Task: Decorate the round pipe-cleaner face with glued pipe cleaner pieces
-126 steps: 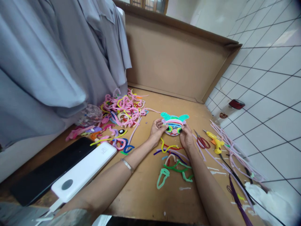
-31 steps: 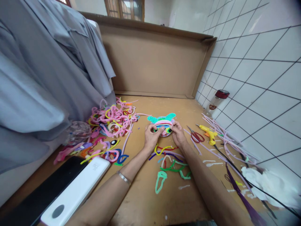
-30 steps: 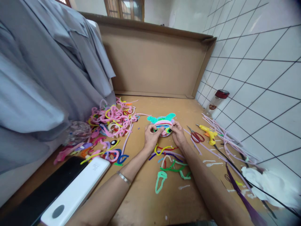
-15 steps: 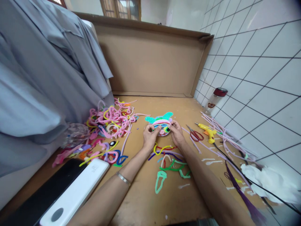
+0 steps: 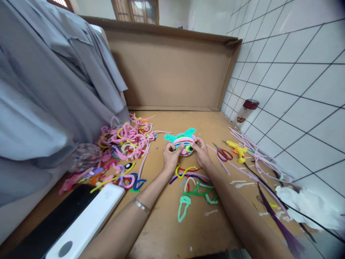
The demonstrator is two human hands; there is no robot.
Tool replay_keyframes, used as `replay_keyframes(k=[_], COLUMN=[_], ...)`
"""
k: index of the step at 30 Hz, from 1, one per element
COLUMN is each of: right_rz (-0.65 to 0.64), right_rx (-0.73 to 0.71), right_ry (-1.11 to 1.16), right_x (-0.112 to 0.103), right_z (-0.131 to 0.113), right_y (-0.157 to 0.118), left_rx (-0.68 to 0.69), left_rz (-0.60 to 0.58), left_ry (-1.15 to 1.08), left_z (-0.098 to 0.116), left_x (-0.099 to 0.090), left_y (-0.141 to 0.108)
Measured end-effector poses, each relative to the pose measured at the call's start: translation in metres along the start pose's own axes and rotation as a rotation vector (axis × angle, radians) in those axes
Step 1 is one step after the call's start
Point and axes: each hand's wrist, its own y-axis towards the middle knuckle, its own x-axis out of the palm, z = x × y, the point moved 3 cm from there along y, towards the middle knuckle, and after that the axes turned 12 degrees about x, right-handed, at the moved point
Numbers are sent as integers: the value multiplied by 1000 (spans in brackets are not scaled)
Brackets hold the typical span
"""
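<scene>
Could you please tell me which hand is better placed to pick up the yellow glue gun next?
Likely the right hand: it is nearer the yellow glue gun. Both hands hold the colourful craft piece, but the left hand could probably steady it alone.

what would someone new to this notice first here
Probably the bright craft piece with two green ear-like flaps, held at centre between the left hand and right hand. Next, the tangle of mostly pink fuzzy strips at left, near the draped grey cloth. At right, a yellow glue gun lies beside red-handled scissors.
</scene>
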Motion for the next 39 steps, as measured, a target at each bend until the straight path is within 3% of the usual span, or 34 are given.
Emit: replay_keyframes(k=[19,25,39], right_rz=[12,-67,35], right_rx=[-12,23,23], right_ry=[-15,-42,-31], right_x=[0,2,-1], right_z=[-1,0,3], right_y=[0,-3,0], left_rx=[-15,-11,81], left_rz=[3,13,-49], left_ry=[38,48,70], left_z=[0,0,13], left_x=[0,0,1], left_y=[0,0,0])
